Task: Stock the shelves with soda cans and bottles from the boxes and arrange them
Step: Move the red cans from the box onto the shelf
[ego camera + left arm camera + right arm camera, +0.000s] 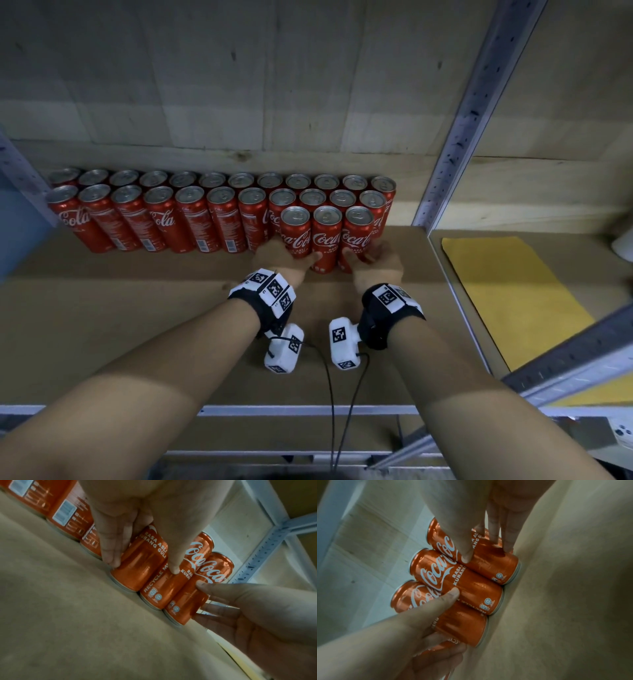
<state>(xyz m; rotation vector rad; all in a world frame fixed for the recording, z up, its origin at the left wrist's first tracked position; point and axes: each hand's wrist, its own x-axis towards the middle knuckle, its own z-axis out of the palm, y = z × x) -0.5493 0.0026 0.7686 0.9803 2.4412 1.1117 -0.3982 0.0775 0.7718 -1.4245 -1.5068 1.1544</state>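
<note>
Nearest, two bare forearms reach over the metal front edge (pixel 308 409) of the brown board shelf (pixel 137 325), each wrist wearing a black strap with white coded marker blocks and a small white camera unit trailing a black cable.

Further in, both hands bracket a short front row of three upright red slim Coca-Cola cans (pixel 326 240) that stand touching side by side on the shelf. The left hand (pixel 281 260) curls round the left-hand can, its thumb laid across towards the middle can and its fingers (pixel 111 555) wrapped down that can's far side. The right hand (pixel 376 262) grips the right-hand can in the same way, thumb on the front and fingers round the outer side; the wrist views are dim, so how hard either hand squeezes is unclear.

Just behind, touching those three, run two long rows of red Coca-Cola cans (pixel 191 219) of the same kind, set against the pale wooden back panel (pixel 239 102).

To the right, past a grey perforated steel upright (pixel 459 137), a flat yellow sheet (pixel 513 291) lies on the neighbouring shelf.
</note>
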